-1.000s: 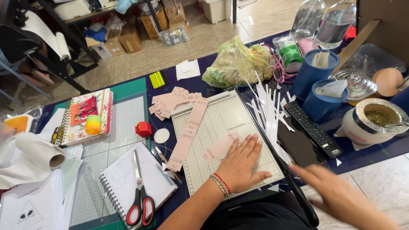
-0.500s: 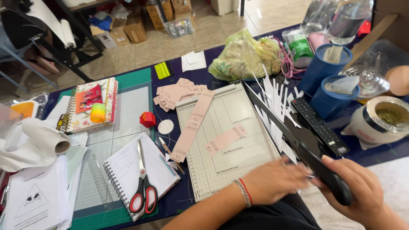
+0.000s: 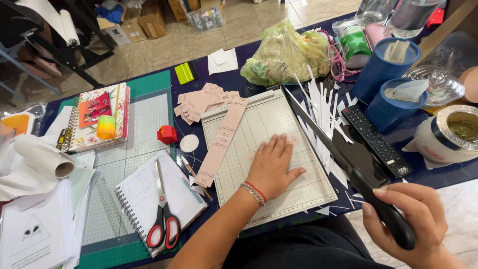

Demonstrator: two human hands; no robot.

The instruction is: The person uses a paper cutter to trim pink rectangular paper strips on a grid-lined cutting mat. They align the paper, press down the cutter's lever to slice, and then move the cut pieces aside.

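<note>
Left hand (image 3: 271, 167) flat, fingers spread, pinning pink paper (image 3: 290, 141) on trimmer (image 3: 269, 164). Right hand (image 3: 411, 216) fisted round raised blade handle (image 3: 383, 211). Cut strips (image 3: 201, 102) piled; this cut pending.

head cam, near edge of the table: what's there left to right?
Paper roll → red-handled scissors on the spiral notebook → left hand flat on the paper trimmer → right hand gripping the blade handle.

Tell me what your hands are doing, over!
Right hand gripping the raised cutter handle. Left hand flat on a pink paper strip on the cutter board. Blade path looks free of fingers.
</note>
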